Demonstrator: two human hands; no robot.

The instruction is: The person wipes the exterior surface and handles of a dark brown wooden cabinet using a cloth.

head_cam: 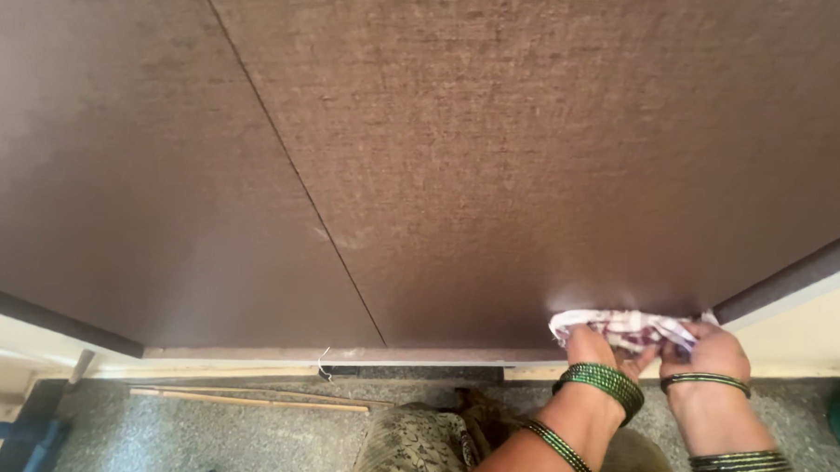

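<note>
Background: brown wooden door panels (497, 155) fill the frame above a grey speckled floor (245, 435).
Lower left: thin wooden stick (247, 399) lies on the floor.
Left hand (595, 349): closed on the checked cloth (626, 327), lower right.
Right hand (714, 353): gripping the same cloth against the door's bottom edge.

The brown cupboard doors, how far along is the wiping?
Done: nothing shows for sure; the brown doors look alike all over, apart from a faint pale smudge mid-panel. In hand: both hands, left hand and right hand, press a checked cloth against the right door's bottom edge. Left: cannot tell; the left door shows no sign either way.
</note>
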